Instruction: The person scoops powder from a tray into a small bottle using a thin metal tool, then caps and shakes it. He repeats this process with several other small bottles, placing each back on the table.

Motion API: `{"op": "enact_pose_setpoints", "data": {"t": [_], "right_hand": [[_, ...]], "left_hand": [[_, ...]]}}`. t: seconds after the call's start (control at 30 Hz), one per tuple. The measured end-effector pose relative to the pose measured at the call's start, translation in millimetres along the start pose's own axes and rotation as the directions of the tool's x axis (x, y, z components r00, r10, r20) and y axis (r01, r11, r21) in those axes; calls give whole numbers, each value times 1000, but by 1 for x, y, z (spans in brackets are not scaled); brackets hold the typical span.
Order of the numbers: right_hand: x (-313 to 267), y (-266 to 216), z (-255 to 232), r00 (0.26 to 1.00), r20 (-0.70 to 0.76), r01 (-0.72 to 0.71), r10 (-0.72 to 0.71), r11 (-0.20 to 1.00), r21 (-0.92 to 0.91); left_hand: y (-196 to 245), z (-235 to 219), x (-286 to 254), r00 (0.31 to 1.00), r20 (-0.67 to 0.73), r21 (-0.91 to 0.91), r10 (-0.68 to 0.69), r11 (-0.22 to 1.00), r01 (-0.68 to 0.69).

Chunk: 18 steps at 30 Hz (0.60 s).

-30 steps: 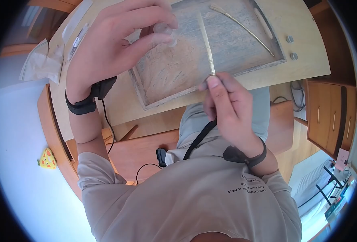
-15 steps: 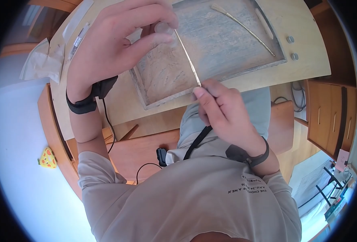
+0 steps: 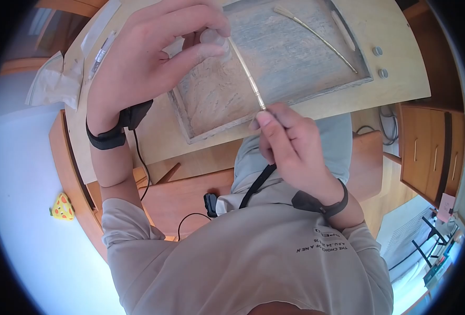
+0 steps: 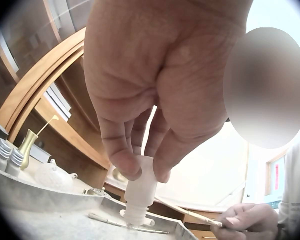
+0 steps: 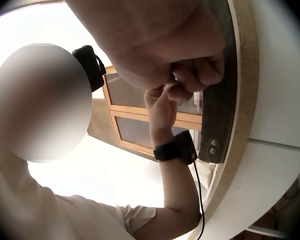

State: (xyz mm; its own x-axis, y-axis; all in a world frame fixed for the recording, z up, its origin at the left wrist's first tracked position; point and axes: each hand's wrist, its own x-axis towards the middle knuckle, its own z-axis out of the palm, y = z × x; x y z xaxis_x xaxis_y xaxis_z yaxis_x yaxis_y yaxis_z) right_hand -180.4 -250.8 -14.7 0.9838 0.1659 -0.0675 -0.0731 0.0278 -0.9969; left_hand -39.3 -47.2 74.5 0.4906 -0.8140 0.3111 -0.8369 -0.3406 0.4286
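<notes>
A small frosted bottle [image 4: 141, 192] hangs neck down over the tray, pinched between the thumb and fingers of my left hand [image 3: 156, 60]. My right hand [image 3: 293, 142] holds a thin brush [image 3: 251, 84] by its handle, just past the tray's near edge. The far end of that brush reaches up to the bottle, where the left fingers partly hide it in the head view. Below both hands lies a shallow dusty tray [image 3: 222, 127], its floor covered with brown and grey powder. A second brush [image 3: 321, 39] with splayed bristles rests inside it.
A pale stick [image 3: 342, 30] lies along the tray's right wall. Beside the tray are two small metal caps [image 3: 377, 51]. A plastic bag [image 3: 59, 81] overhangs the table's left edge. Several lidded bottles [image 4: 2, 155] and a gold vase [image 4: 29, 147] stand behind the tray.
My right hand has moved left, bringing the brush from over the middle of the tray to the bottle. Since half a second ago the brush has shifted only slightly. The left hand has stayed nearly still.
</notes>
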Motion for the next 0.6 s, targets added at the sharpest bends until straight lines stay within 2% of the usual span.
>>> {"op": "enact_pose_setpoints", "data": {"t": [0.03,0.13,0.23,0.33,0.43,0.53,0.6], "right_hand": [[-1,-2,1,999,-37,-23,26,997,76],[1,3,-4,995,80,67,-54,984,-167],[-2,-2,1,999,-19,-36,37,997,61],[0,-1,-3,999,32,-24,26,997,-67],[-1,0,0,999,25,-21,21,1000,-20],[-2,-3,0,999,-42,-33,34,999,32],[-1,6,1,1000,17,1,0,999,-52]], "left_hand": [[0,0,0,1000,-4,-5,-7,1000,7],[1,-1,-2,1000,-7,2,-12,1000,12],[1,0,-1,1000,-13,-3,-11,1000,11],[2,-2,-2,1000,-7,14,-9,1000,10],[1,-1,-1,1000,-13,-3,-10,1000,10],[2,-1,-2,1000,-13,-4,-17,1000,17],[2,-1,-1,1000,-10,-1,-16,1000,16]]}}
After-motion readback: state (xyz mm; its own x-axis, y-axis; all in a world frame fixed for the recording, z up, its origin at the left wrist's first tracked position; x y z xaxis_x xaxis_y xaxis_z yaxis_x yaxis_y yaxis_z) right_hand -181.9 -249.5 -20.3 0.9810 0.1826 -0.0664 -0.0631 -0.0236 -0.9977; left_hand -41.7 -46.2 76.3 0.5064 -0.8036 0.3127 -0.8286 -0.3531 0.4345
